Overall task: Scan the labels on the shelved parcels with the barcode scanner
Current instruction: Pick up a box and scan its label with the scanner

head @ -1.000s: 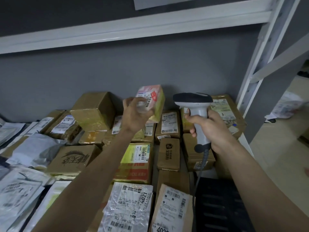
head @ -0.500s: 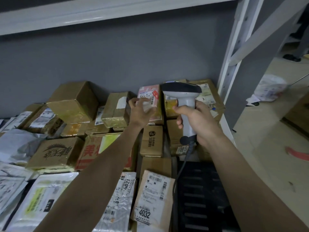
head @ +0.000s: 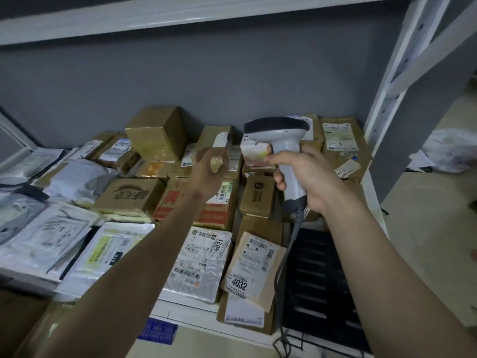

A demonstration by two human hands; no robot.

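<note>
My right hand grips the handle of the grey barcode scanner, whose dark head points away from me over the back row of parcels. A small pink-and-white parcel lies on the stacked boxes just left of the scanner's neck. My left hand hovers, blurred, a little left of that parcel, fingers loosely curled with nothing in them. Labelled parcels 4021 and 4032 lie in the front row under my arms.
Brown cartons fill the shelf's back and middle. Grey plastic mailers cover the left. A black slatted crate sits at front right under the scanner cable. A white upright bounds the shelf's right end, with an upper shelf beam overhead.
My left hand set the pink parcel down on the boxes, let go and drew back to the left. The scanner stayed in my right hand.
</note>
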